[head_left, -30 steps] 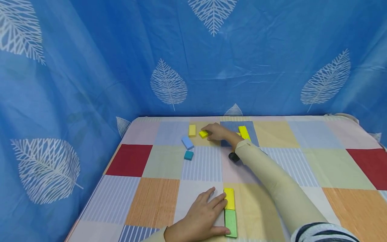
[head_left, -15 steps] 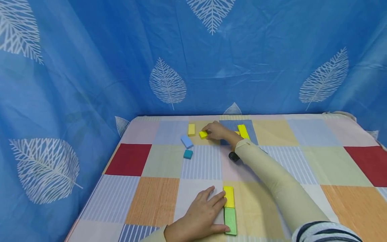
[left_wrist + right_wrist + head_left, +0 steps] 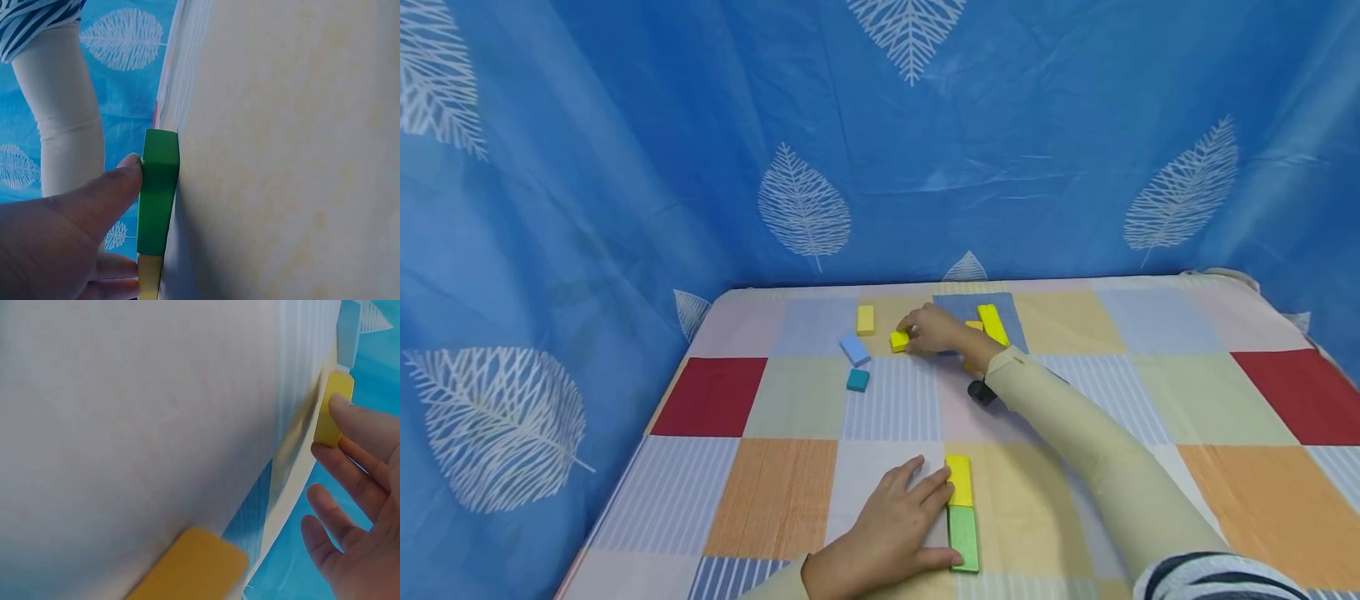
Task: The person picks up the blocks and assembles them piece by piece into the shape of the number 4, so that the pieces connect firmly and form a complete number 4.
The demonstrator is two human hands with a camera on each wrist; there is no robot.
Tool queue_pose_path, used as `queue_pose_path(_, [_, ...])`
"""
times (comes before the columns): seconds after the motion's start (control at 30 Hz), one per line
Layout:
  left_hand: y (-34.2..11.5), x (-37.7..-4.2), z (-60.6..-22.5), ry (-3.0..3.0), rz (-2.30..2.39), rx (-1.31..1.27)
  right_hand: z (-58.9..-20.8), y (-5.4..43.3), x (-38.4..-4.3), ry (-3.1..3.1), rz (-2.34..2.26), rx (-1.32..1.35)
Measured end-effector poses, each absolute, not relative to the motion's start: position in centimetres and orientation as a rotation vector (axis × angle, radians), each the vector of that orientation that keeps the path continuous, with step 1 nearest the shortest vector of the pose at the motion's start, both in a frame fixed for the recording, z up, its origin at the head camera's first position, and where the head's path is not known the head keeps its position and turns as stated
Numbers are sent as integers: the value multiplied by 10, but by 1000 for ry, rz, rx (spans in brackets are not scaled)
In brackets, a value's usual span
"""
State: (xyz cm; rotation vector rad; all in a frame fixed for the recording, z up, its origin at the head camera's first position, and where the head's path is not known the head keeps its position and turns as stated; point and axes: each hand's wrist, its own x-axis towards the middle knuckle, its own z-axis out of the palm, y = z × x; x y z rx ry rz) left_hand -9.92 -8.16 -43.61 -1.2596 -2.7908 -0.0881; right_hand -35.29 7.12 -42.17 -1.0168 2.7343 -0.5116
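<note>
Toward the far side of the table, my right hand (image 3: pixel 936 329) pinches a small bright yellow block (image 3: pixel 898 341). The right wrist view shows the thumb on one side of this yellow block (image 3: pixel 335 406) and a finger at its lower end, with the other fingers spread. Near the front, my left hand (image 3: pixel 891 529) lies with fingers extended against the left side of two blocks set end to end. Fingertips touch the farther yellow block (image 3: pixel 958 479); the thumb touches the nearer green block (image 3: pixel 964 539). Seen from the left wrist, the green block (image 3: pixel 158 194) meets the yellow one.
Left of my right hand lie a pale yellow block (image 3: pixel 865 320), a light blue block (image 3: pixel 854 350) and a teal block (image 3: pixel 858 380). Orange blocks (image 3: pixel 973 325) and a long yellow block (image 3: pixel 992 325) sit beside my right forearm. A blue curtain (image 3: pixel 925 183) hangs behind the table.
The right hand has drawn the yellow block slightly nearer, away from the pale yellow block. My left hand stays at the two joined blocks. The head view has shifted a little.
</note>
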Motion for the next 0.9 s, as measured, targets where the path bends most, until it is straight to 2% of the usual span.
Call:
queue_pose_path(0.4, [-78,-99,-438,-2808,-114,-1269,-421,96,-304,2735,-629,-978])
queue_pose_path(0.9, [-80,-100,-440,-2814,-132,-1254,-404,126,-220,2794,-600,-889])
